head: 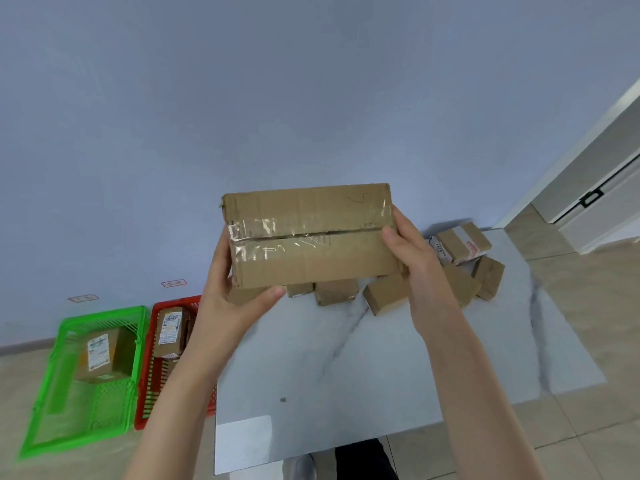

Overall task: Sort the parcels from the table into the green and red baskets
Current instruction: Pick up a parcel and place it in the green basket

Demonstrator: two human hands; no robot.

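Two slatted plastic baskets on floor (588, 306), green basket (104, 311) then red basket (173, 301), a box (100, 351) in each. White marbled counter (346, 375) bearing small brown cartons (388, 292). Above it, long taped cardboard parcel (311, 244), left grip (228, 306) and right grip (419, 258) curled round its ends.

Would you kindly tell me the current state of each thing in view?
Taped cardboard box: lifted above the table, seam taped
Left hand: grips its left end
Right hand: grips its right end
Green basket: on floor, holds one brown parcel
Red basket: on floor, holds a labelled parcel
Remaining parcels: piled on table's far side
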